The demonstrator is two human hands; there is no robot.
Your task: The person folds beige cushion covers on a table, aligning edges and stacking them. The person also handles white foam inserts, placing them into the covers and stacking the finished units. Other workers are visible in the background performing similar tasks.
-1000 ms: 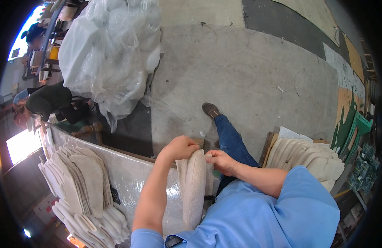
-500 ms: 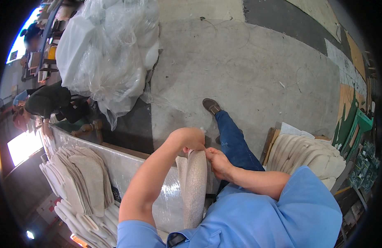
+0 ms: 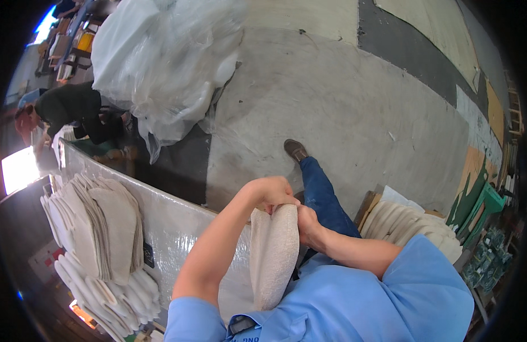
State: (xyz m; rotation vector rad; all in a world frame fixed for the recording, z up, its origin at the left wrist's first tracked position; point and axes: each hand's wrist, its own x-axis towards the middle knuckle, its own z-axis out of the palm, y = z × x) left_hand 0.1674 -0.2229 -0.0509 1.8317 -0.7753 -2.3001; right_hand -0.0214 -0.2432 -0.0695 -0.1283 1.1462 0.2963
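Two hands, one insole bundle
I see left hand [image 3: 273, 192] and right hand [image 3: 307, 223] each in a clenched grip on the beige insole bundle [image 3: 274, 253]; its count unreadable.

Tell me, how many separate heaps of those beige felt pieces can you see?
3: one stack on the foil-covered table at left, one pile at right beside the person's leg, one bundle gripped by both hands; more may be hidden.

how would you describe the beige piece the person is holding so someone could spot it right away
Start at the long foil-covered table along the lower left. At its right end, the left hand and right hand pinch the top of a beige insole-shaped pad hanging against the blue shirt. Unlike the stacked pads lying on the table, it hangs upright, alone.
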